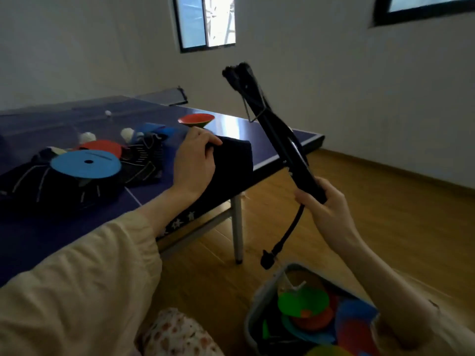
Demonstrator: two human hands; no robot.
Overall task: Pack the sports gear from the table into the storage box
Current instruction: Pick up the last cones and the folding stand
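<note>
My right hand [325, 201] grips the lower end of a long black air pump [277, 134], held tilted in the air beyond the table's right edge; its hose [288, 232] dangles down toward the storage box [259, 299]. The box stands on the floor at the lower right and holds green, orange and blue disc cones. My left hand [194, 163] rests on a dark folded cloth [234, 160] at the table's edge, fingers curled on its top. On the blue table [144, 194] lie a blue disc cone [86, 164], a red disc cone [102, 147], shuttlecocks [87, 136] and dark netting [144, 160].
An upturned red and green cone [196, 119] sits at the table's far side, and a small white ball [108, 113] lies beyond it. A metal table leg [237, 227] stands close to the box. Wooden floor stretches to the right, with white walls behind.
</note>
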